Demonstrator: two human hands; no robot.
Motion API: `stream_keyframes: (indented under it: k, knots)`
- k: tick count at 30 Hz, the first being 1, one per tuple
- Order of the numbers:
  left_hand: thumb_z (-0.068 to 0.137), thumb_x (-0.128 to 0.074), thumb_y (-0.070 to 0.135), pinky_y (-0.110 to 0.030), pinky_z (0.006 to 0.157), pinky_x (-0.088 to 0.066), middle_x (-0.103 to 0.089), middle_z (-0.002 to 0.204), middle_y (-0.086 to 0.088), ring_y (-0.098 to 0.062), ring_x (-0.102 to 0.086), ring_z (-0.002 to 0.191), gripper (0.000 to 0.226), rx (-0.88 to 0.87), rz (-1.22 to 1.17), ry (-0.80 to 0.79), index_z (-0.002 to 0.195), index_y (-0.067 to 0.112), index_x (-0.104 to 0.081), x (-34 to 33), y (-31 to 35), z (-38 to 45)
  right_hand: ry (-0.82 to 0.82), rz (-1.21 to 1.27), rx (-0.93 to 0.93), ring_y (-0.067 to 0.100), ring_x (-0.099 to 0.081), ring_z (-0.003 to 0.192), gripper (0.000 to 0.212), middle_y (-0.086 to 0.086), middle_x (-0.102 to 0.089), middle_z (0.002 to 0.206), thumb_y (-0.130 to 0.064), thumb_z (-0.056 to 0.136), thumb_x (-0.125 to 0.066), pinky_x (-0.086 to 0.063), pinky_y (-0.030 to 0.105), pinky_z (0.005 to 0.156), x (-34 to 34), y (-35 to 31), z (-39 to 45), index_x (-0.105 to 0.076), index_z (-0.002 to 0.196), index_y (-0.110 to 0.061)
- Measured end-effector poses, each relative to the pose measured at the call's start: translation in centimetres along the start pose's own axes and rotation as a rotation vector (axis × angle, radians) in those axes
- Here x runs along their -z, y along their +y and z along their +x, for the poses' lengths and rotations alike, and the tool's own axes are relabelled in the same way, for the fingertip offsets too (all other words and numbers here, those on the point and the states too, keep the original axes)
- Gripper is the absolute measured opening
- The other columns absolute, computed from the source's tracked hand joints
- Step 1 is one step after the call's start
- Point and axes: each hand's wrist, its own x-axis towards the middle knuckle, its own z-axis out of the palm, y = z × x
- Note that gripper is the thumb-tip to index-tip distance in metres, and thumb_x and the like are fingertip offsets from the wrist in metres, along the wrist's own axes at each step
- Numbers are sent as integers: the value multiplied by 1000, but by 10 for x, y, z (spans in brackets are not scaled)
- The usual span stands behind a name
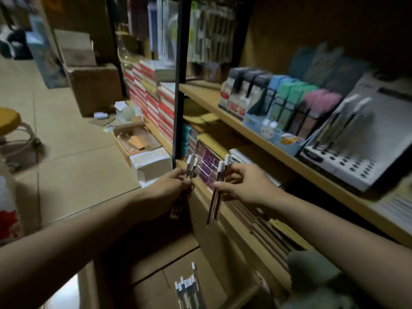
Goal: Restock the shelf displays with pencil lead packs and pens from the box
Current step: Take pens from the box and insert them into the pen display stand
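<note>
Dim storeroom. Pale tiled floor [73, 139], glare patches. Round yellow stool [10, 121] at left. Wooden shelving [278, 150] on right, black upright post [179, 81]. Cardboard cartons [93, 85] stacked behind.

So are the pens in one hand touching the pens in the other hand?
Apart. The head view shows dark shelf between the left hand's pens and the right hand's pens.

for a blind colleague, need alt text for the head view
Each hand, left hand and right hand, grips a few white-capped pens before wooden shelves holding a grey perforated pen display; more pens sit in a cardboard box below.
</note>
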Motion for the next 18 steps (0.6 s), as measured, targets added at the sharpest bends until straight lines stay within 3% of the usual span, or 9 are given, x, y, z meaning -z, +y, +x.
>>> stream_keyframes:
  k: [2, 4, 9, 12, 15, 18]
  knots:
    - [100, -49, 15, -23, 45, -40, -57, 64, -1, -10, -50, 52, 15, -40, -87, -84, 101, 14, -63, -12, 20, -8, 52, 40, 41, 8, -72, 72, 16, 2, -73, 82, -9, 83, -73, -54, 16, 56, 22, -19, -19, -64, 96, -11]
    - [100, -50, 24, -20, 43, -36, -53, 60, 2, -7, -46, 48, 18, -83, -130, -150, 99, 12, -63, -23, 36, -14, 102, 105, 46, 13, -74, 75, 19, 5, -74, 87, -9, 82, -74, -56, 19, 58, 40, -33, -34, -64, 100, -8]
    - [85, -65, 48, -18, 47, -41, -66, 71, 3, -7, -55, 54, 37, -249, 102, -339, 102, 15, -67, -59, 65, -32, 237, 199, 70, 16, -73, 75, 27, 13, -74, 93, -7, 81, -74, -58, 24, 60, 70, -52, -59, -64, 105, 0]
    - [79, -73, 45, -22, 50, -38, -64, 80, -2, -18, -50, 61, 37, -359, 205, -388, 99, 15, -67, -84, 73, -38, 314, 156, 104, 17, -74, 77, 26, 12, -74, 95, -8, 83, -74, -58, 24, 61, 82, -56, -66, -65, 106, -2]
    - [80, -75, 30, -11, 46, -39, -68, 69, 11, 2, -55, 51, 20, -439, 182, -432, 95, 18, -69, -105, 79, -38, 379, 96, 126, 19, -73, 84, 22, 7, -76, 94, -12, 82, -76, -60, 38, 80, 92, -55, -69, -68, 102, -8]
    - [82, -73, 27, -10, 52, -45, -73, 77, 7, 2, -63, 61, 9, -449, 200, -486, 91, 25, -72, -115, 84, -35, 409, 85, 143, 19, -73, 85, 22, 4, -76, 92, -13, 80, -78, -59, 43, 83, 98, -52, -71, -69, 99, -12]
